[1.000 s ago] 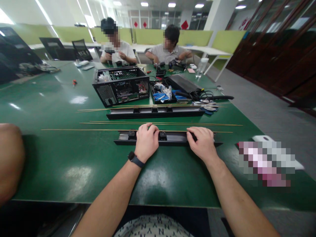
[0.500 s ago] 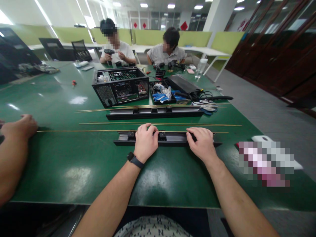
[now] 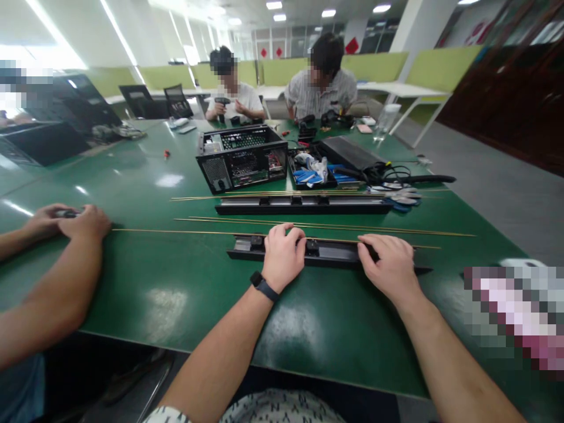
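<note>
A black channel-shaped rail (image 3: 337, 256) with small black blocks (image 3: 312, 247) in it lies on the green table in front of me. A long thin brass-coloured rod (image 3: 176, 231) runs along its far edge. My left hand (image 3: 284, 255) is over the rail between two blocks, its bent fingertips closed on the rod. Farther right, my right hand (image 3: 390, 264) pinches the same rod near the rail's right end. The exact contact under both hands is partly hidden. At the rod's left end are a co-worker's hands (image 3: 73, 222), with a small dark object between them.
Two more thin rods (image 3: 211, 220) lie behind the rail. Beyond are a second black rail (image 3: 304, 205), an open computer case (image 3: 242, 158) and a tray with blue-white gloves (image 3: 311, 169). Two people sit across the table. A blurred pink-white item (image 3: 511, 305) lies at right.
The view has turned left, so everything sits farther right. Both my hands keep their places on the rod and rail. More of the co-worker's arms and hands now shows.
</note>
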Action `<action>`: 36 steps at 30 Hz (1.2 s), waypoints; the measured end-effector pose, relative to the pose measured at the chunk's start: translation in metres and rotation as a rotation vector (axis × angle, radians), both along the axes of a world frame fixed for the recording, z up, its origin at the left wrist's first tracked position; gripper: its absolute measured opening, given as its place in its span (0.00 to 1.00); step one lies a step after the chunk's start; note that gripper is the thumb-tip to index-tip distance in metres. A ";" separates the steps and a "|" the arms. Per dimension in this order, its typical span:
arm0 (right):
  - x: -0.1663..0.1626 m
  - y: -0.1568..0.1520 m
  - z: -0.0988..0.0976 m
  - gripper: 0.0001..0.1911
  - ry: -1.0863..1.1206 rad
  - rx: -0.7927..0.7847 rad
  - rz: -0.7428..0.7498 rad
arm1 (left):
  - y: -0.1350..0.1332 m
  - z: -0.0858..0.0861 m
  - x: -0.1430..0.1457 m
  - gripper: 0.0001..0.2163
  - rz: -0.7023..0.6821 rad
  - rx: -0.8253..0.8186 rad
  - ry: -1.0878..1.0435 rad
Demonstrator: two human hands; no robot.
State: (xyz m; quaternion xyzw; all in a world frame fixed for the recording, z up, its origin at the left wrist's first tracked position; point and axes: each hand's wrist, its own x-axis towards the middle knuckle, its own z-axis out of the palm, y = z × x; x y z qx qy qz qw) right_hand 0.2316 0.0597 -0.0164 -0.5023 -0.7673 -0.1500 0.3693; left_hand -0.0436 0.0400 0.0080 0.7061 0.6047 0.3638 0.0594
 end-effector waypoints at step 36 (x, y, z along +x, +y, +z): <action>0.008 0.010 -0.006 0.22 -0.098 0.044 -0.086 | -0.001 0.005 0.000 0.04 0.023 -0.031 -0.026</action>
